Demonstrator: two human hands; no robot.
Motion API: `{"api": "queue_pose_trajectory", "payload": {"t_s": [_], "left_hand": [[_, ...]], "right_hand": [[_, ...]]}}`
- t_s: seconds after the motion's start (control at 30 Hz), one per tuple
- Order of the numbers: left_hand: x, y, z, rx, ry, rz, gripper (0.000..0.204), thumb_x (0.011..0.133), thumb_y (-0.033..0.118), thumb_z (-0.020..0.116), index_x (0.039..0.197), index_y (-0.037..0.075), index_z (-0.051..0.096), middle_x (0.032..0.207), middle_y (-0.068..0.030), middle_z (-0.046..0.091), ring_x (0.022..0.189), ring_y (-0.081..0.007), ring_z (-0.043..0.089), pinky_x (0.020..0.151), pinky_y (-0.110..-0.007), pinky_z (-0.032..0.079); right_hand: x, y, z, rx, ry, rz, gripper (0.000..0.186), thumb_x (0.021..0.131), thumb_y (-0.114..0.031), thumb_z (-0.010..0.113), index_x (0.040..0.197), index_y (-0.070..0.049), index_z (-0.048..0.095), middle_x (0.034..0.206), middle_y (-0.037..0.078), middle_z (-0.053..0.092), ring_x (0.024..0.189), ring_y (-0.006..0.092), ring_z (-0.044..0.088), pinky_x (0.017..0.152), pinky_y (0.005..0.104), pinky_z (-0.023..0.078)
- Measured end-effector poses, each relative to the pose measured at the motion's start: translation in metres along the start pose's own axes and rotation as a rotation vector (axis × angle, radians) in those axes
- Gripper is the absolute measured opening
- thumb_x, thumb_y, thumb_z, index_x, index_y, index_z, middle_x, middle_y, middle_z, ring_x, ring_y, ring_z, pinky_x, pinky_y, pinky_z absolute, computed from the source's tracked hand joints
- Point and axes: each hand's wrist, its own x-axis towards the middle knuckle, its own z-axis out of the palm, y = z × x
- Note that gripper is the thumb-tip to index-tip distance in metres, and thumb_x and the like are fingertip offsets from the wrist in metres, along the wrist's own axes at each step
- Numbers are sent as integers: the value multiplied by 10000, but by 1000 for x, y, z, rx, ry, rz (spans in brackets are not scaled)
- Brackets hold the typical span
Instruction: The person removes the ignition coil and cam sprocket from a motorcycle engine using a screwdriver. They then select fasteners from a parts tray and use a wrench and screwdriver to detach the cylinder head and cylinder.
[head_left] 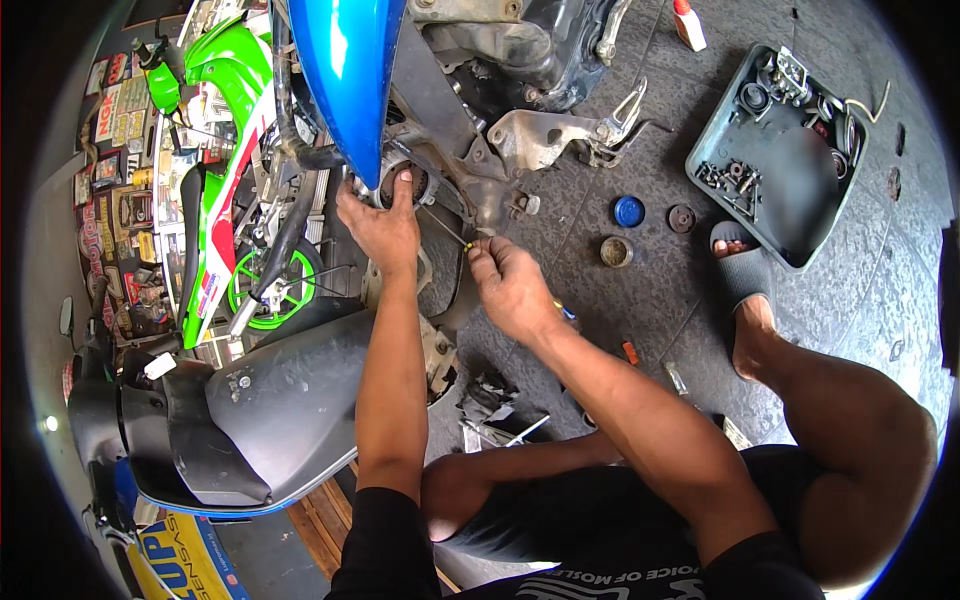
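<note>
While left hand (384, 234) clasps round part (420, 186), right hand (516, 290) pinching slim tool (446, 226)

"How's the light?"
"Bright. The panel (350, 80) just above the left hand (385, 235) carries whitish glare, and the floor (850, 315) well right of the right hand (512, 288) shines palely."
"And sharpness?"
"Fairly sharp around both hands; a smudged oval blurs the tray (752, 138) beyond the right one. Farthest out, lines bend and corners go black."
</note>
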Motion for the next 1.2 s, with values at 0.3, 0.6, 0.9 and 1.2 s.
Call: {"api": "queue_pose_trajectory", "payload": {"t_s": [0.3,0.6,0.9,1.2], "left_hand": [[-2,1,2,5,7,29,755,788,347,834,1282,-94,472,1246,-277,521,1188,-428,475,1044,-479,355],[0,-5,-3,12,-13,32,731,780,340,843,1259,-91,498,1214,-281,545,1146,-440,504,1013,-483,380],[-2,-14,-4,119,-22,119,799,798,389,809,1366,-23,426,1238,-280,510,1153,-475,510,965,-515,433],[-2,-15,-4,69,1,164,747,766,281,802,1352,-16,447,1221,-269,520,1149,-457,514,983,-504,426]], "right_hand": [[-6,12,25,99,80,-10,312,975,-209,529,1102,53,641,906,295,680,894,418,684,816,463,514],[18,-40,-11,-631,20,-217,256,875,-207,597,957,15,694,789,277,667,795,449,674,771,519,552],[18,-48,-16,-713,20,-222,256,873,-215,603,960,8,694,784,274,671,789,437,682,773,517,554],[14,-42,-19,-533,145,-288,260,890,-205,592,915,47,651,716,293,654,721,459,678,710,525,554]]}}
